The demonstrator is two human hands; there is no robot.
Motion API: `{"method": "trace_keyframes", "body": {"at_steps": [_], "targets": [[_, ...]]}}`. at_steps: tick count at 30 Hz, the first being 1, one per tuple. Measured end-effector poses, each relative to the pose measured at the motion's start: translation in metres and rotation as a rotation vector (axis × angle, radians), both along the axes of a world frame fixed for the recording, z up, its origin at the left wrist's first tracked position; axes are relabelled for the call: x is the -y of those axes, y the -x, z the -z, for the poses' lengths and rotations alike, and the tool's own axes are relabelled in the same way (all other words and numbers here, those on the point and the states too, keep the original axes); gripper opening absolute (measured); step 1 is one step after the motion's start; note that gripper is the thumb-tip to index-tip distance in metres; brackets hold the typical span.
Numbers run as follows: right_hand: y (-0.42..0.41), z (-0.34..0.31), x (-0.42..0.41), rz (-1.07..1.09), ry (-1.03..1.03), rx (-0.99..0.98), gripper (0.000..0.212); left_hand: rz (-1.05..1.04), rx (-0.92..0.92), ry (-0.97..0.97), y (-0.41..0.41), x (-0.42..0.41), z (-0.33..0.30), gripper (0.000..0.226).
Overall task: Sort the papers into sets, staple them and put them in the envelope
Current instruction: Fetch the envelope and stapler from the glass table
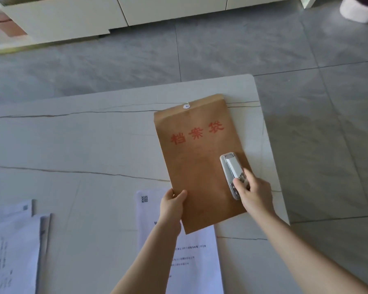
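Both hands busy on the envelope at the white veined worktop (72, 145), grey tiled floor (306, 81) beyond.
Left hand (172, 205) pinches the brown envelope (198, 166) at its near left edge; right hand (254, 193) grips the stapler (232, 170) lying on it, near the worktop's right edge. Papers (191, 259) under the envelope's near end, another paper stack (13, 247) far left.

Sheet (191, 251) partly under envelope (200, 166) and forearm; left-hand papers (11, 251) cropped, print blurred.
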State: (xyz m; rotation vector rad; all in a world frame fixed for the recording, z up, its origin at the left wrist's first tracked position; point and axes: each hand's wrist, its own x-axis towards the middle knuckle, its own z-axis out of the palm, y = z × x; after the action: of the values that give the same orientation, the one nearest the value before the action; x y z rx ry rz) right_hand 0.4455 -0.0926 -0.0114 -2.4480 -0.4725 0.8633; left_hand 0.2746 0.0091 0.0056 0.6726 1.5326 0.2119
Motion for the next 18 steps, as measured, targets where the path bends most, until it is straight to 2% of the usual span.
{"method": "trace_keyframes", "body": {"at_steps": [4, 8, 13, 15, 18], "targets": [[0.001, 0.003, 0.005, -0.067, -0.027, -0.017, 0.059, 0.056, -0.076, -0.061, 0.004, 0.002, 0.001, 0.013], [0.011, -0.014, 0.011, -0.022, -0.097, 0.04, 0.065, 0.053, -0.134, -0.097, 0.023, 0.005, -0.005, 0.021], [0.045, -0.028, 0.032, 0.118, -0.168, 0.011, 0.055, 0.145, -0.412, -0.201, 0.063, 0.014, -0.009, 0.035], [0.059, -0.029, 0.04, 0.143, -0.165, 0.018, 0.05, 0.171, -0.467, -0.209, 0.078, 0.02, -0.006, 0.037], [0.081, -0.025, 0.052, 0.178, -0.125, -0.121, 0.045, 0.171, -0.518, -0.208, 0.098, 0.03, 0.002, 0.04]]}}
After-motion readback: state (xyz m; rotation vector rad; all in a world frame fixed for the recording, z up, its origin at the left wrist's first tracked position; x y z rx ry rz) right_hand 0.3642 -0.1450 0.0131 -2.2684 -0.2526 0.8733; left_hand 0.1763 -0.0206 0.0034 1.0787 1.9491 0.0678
